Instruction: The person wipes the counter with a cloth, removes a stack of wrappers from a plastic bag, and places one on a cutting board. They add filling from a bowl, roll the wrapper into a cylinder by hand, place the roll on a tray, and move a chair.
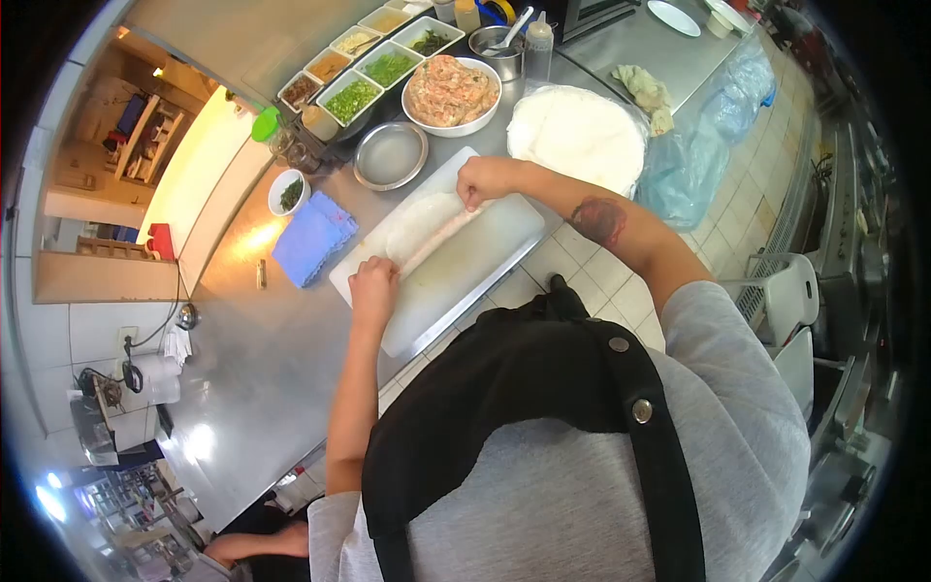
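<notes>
On a white cutting board (504,247) lies a thin white wrapper sheet (412,225) with a long pinkish roll (436,240) along its near edge. My left hand (373,286) is closed on the lower left end of the roll. At the upper right end, my right hand (485,181) pinches the roll with its fingers together. A bowl of orange-pink filling (452,92) stands beyond the board, beside an empty metal bowl (391,156). To the right is a stack of round white sheets (574,136).
Trays of chopped greens (351,100) and other toppings line the back. A blue cloth (315,239) and a small bowl of herbs (289,193) are at left. A squeeze bottle (538,48) and plastic bag (703,155) are at right. Another person's arm (257,545) shows at bottom left.
</notes>
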